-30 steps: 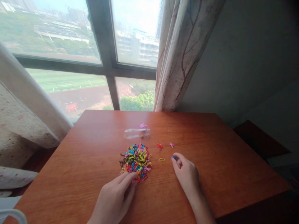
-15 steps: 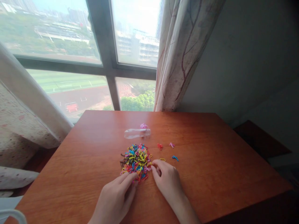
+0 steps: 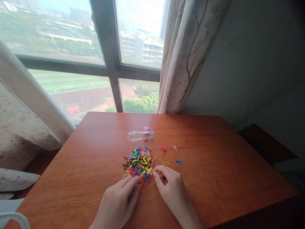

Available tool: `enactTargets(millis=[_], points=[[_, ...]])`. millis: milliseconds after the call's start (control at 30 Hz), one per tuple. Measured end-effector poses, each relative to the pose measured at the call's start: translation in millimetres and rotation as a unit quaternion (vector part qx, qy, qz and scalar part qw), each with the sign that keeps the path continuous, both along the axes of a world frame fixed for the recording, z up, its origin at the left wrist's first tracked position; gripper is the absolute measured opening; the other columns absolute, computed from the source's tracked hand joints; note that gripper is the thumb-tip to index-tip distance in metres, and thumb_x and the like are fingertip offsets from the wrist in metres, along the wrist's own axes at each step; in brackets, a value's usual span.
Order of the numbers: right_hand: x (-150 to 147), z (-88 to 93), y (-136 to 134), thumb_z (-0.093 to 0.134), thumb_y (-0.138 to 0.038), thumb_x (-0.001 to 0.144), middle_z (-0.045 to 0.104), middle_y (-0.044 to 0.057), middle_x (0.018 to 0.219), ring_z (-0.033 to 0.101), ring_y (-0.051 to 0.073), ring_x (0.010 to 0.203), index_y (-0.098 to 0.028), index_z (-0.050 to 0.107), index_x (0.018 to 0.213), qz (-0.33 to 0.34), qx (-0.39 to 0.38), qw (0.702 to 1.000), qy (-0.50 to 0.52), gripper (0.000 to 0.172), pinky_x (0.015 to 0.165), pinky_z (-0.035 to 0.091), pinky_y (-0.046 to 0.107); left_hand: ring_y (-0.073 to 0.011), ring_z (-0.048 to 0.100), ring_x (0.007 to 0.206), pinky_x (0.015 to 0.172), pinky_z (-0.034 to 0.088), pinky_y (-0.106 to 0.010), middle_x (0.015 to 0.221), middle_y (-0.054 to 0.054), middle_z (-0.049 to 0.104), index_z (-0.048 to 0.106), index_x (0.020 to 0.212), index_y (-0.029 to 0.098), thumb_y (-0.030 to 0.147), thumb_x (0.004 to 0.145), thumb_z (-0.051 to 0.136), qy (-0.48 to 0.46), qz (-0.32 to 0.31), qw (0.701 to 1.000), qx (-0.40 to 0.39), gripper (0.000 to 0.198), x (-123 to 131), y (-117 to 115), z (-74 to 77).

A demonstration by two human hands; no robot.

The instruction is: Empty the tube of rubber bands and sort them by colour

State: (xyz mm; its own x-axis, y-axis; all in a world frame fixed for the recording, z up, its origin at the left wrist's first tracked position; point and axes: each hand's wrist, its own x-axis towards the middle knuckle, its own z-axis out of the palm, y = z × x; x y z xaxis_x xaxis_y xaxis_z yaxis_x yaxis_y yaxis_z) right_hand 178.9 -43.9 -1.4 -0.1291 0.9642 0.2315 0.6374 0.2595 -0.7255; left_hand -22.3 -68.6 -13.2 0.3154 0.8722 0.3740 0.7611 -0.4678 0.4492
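Observation:
A heap of small coloured rubber bands point(image 3: 138, 161) lies in the middle of the wooden table point(image 3: 214, 159). My left hand point(image 3: 119, 200) rests flat at the heap's near edge, fingers stretched onto the bands. My right hand point(image 3: 170, 187) is at the heap's right edge, thumb and forefinger pinched on a yellow band. Single bands lie apart to the right: a yellow one point(image 3: 166, 163), a blue one point(image 3: 178, 161), a red one point(image 3: 163, 149) and a pink one point(image 3: 175, 148).
A clear small bottle point(image 3: 140, 136) lies on its side behind the heap, with a pink cap point(image 3: 147, 128) beside it. Curtains hang left and right of the window. A dark side surface point(image 3: 264, 143) stands right of the table.
My right hand left the blue band on the table at the right and moved left to the heap, where it now pinches a band. My left hand has stayed put.

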Motion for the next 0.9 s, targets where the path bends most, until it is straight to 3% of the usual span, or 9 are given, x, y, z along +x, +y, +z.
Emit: enactTargets(millis=[367,900], points=[[-17,1.9,-13,0.058,-0.020,0.088,0.070,-0.001,0.074,0.062,0.014,0.063,-0.022,0.069,0.087,0.034,-0.022,0.999,0.032,0.011,0.060,0.041,0.021,-0.0120,0.068,0.060,0.057,0.051,-0.018,0.074,0.003,0.070,0.062,0.100,0.025,0.031,0.093,0.054,-0.040,0.036,0.998,0.031,0.012,3,1,10.5],[-17,3.7,-15,0.058,-0.019,0.088,0.070,0.000,0.073,0.061,0.014,0.063,-0.022,0.069,0.086,0.038,-0.026,0.998,0.039,0.012,0.060,0.041,0.020,-0.0122,0.070,0.062,0.058,0.052,-0.018,0.081,0.002,0.075,0.065,0.095,0.025,0.024,0.090,0.051,-0.041,0.045,0.998,0.033,0.015,1,2,12.1]])
